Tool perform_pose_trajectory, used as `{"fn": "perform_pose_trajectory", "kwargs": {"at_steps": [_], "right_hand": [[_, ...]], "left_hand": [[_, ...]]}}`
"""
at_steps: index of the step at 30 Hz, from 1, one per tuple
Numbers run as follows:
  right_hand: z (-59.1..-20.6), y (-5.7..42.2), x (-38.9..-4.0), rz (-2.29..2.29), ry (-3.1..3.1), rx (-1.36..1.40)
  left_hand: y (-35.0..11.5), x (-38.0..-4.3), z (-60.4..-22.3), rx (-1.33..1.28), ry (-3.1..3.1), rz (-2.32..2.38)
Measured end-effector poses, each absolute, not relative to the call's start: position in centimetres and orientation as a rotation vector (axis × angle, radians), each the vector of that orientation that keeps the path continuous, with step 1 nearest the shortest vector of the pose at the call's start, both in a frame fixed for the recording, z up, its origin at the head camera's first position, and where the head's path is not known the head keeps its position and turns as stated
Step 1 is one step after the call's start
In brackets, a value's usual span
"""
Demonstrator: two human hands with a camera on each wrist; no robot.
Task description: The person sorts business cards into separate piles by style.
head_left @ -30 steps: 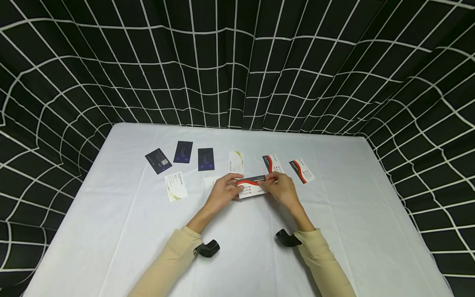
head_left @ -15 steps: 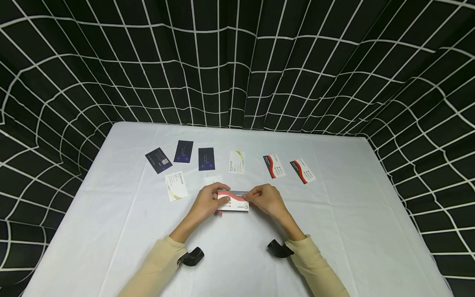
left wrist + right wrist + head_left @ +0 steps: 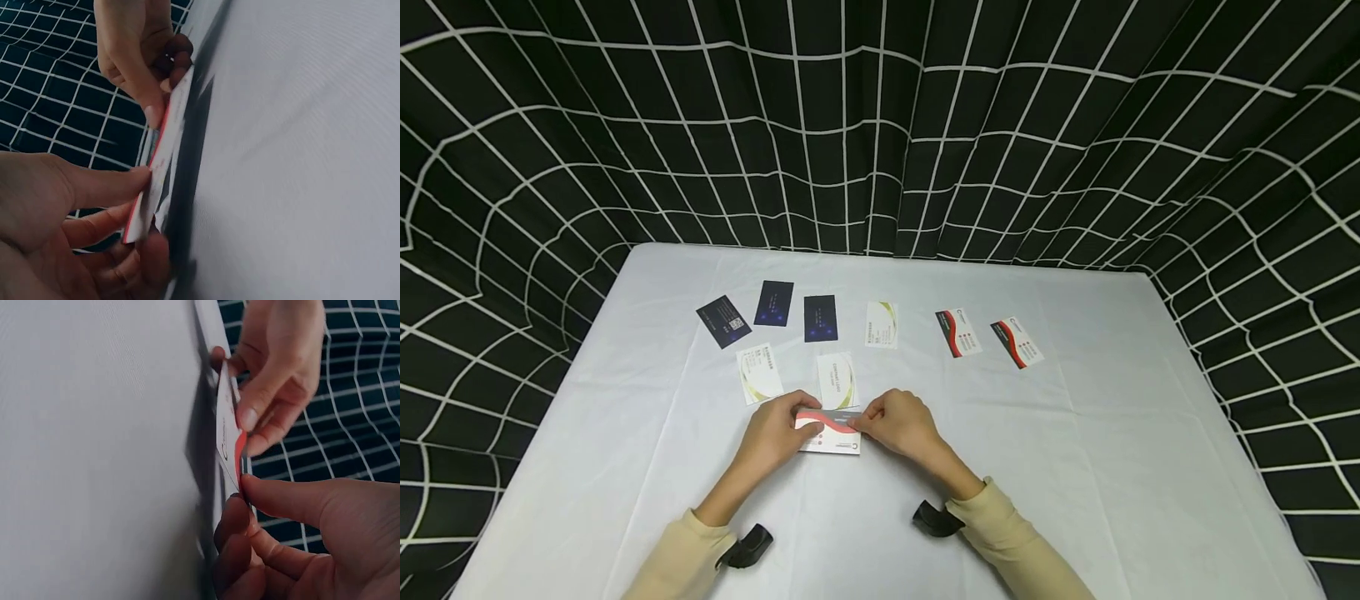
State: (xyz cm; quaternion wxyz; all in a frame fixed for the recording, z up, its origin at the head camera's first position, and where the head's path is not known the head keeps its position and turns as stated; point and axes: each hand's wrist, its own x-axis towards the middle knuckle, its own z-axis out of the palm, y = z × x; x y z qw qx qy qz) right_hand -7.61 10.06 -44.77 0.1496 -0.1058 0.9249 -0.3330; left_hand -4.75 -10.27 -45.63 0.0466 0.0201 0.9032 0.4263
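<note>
Both hands hold a white business card point(image 3: 827, 443) with a red wave and a grey band, low over the table in front of the person. At its left end, the left hand point(image 3: 775, 433) grips it with the thumb on top and fingers underneath. The right hand point(image 3: 901, 423) pinches the opposite end between thumb and fingers. In the left wrist view the card point(image 3: 164, 147) is seen nearly edge-on, tilted, with its shadow on the cloth. Just beyond it lies a white card with a gold curve point(image 3: 837, 377).
On the white tablecloth point(image 3: 1112, 467), more cards lie flat: dark blue ones point(image 3: 821, 318) at the back left, white-and-gold ones point(image 3: 760, 372) nearer the middle, and two red-black-white ones point(image 3: 958, 332) to the right. A black curtain with a white grid point(image 3: 880, 125) surrounds the table.
Both hands have carried the card left and toward the person. The white-and-gold card and the left red-black card, earlier partly covered by the hands, now show fully.
</note>
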Motion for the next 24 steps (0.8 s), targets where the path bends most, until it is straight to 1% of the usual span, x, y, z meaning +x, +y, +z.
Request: {"fn": "perform_pose_trajectory", "kwargs": {"at_steps": [8,16,24], "right_hand": [[-45.3,7.9,-6.6,-0.867,2.689,-0.390],[-45.4,7.0,-6.2,-0.770,2.768,-0.437],[-45.4,6.6,-6.2,-0.705,2.817,-0.443]], "left_hand": [[-11.7,-3.2,-45.4,0.036,2.901,1.019],[-11.6,-2.3,-45.5,0.061,3.035,0.799],[-11.8,-1.9,-45.8,0.037,3.098,0.788]]}}
